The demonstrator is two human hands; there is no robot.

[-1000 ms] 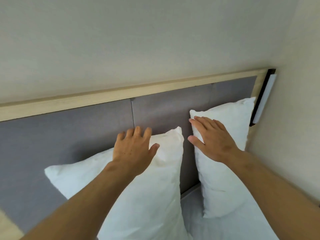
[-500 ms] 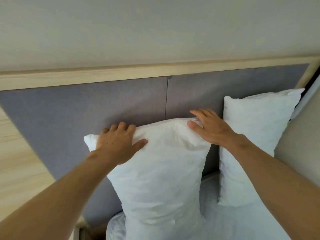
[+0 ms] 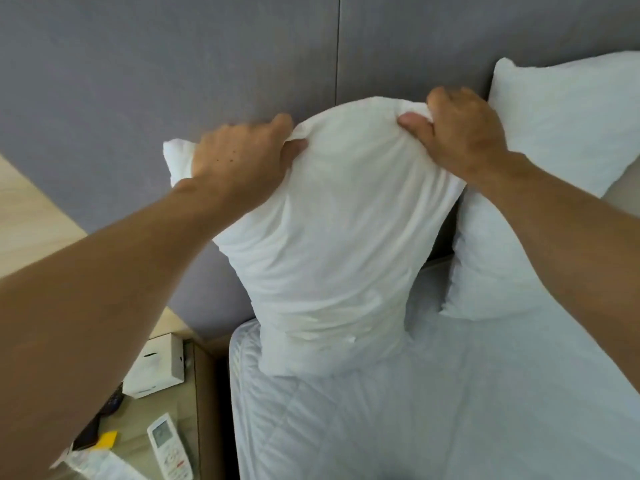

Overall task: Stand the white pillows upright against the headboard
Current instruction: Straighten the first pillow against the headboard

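A white pillow [image 3: 332, 237] stands on end on the bed, leaning toward the grey padded headboard [image 3: 173, 71]. My left hand [image 3: 239, 157] pinches its upper left edge. My right hand [image 3: 460, 133] grips the bunched fabric at its upper right corner. The pillow's top bulges between my hands. A second white pillow [image 3: 540, 168] stands upright against the headboard at the right, partly behind my right forearm.
The white quilted mattress cover [image 3: 433, 410] fills the lower right. A bedside table [image 3: 204, 393] at the lower left holds a white box [image 3: 159, 365], a white remote control [image 3: 169, 445] and a yellow card [image 3: 107, 439]. Light wood panelling [image 3: 27, 209] borders the headboard at the left.
My hands went from resting flat on the pillow tops to gripping the left pillow's upper corners. The view has dropped lower, bringing the mattress and bedside table into sight.
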